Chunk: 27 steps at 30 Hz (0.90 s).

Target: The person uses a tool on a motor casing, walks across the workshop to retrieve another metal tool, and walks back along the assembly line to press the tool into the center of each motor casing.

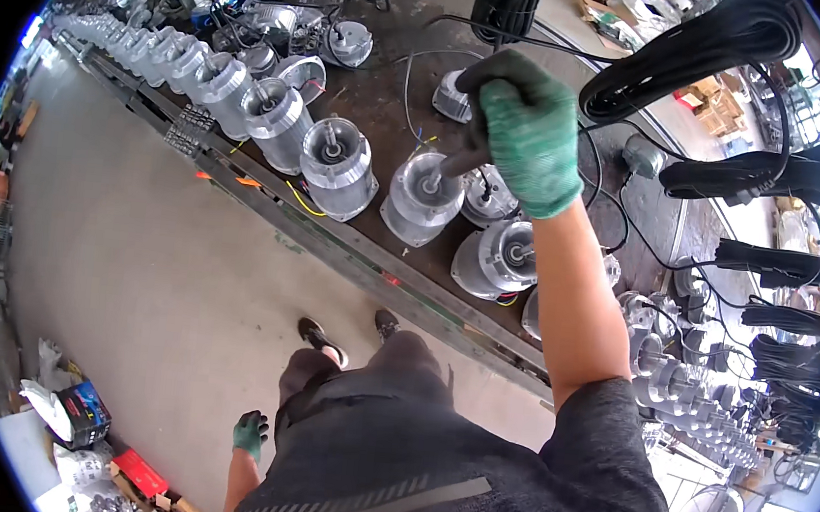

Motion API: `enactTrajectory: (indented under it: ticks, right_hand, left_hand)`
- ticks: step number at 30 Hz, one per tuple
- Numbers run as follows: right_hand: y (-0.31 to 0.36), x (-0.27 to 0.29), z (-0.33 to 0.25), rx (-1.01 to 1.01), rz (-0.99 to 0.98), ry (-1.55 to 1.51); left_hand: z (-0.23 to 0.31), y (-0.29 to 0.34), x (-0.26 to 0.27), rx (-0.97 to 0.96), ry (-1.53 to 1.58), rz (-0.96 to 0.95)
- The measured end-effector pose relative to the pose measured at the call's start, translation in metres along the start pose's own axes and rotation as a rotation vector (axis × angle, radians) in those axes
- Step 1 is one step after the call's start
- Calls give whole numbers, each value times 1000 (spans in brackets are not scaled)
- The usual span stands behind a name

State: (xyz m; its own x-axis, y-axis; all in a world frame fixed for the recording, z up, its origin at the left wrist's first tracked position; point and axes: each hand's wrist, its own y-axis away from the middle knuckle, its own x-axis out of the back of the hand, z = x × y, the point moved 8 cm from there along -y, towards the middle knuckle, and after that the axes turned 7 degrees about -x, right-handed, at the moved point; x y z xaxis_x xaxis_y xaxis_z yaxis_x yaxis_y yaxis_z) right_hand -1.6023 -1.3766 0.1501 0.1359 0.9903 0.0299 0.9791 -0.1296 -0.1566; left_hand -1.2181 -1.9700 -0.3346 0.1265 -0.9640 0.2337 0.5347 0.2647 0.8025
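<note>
My right hand [529,129], in a green and dark glove, is closed in a fist above the bench. From under it a dark rod-shaped tool [466,161] slants down to the shaft in the top of a silver motor housing [423,203]. The fist hides the tool's upper part, so its exact kind does not show. A similar housing [337,172] stands to the left, and another [494,259] sits to the right, beside my forearm. My left hand [252,433], gloved too, hangs low by my side, fingers apart and holding nothing.
Rows of silver motor housings [224,90] line the curved dark bench [406,88]. Coiled black cables [690,61] hang along its far side, with loose leads across the top. A metal rail [332,249] edges the bench. Boxes [84,412] and bags lie at lower left.
</note>
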Motion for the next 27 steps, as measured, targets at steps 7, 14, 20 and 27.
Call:
enactTrajectory:
  ticks: [7, 14, 20, 27]
  right_hand:
    - [-37, -23, 59, 19, 90, 385]
    - [-31, -31, 103, -145, 98, 366]
    - [-30, -31, 90, -129, 174, 440]
    - [-32, -29, 90, -222, 158, 300]
  left_hand:
    - [54, -12, 3, -143, -111, -62]
    - [65, -30, 38, -126, -158, -92]
    - [83, -43, 34, -82, -197, -94]
    - [84, -81, 39, -66, -1, -84]
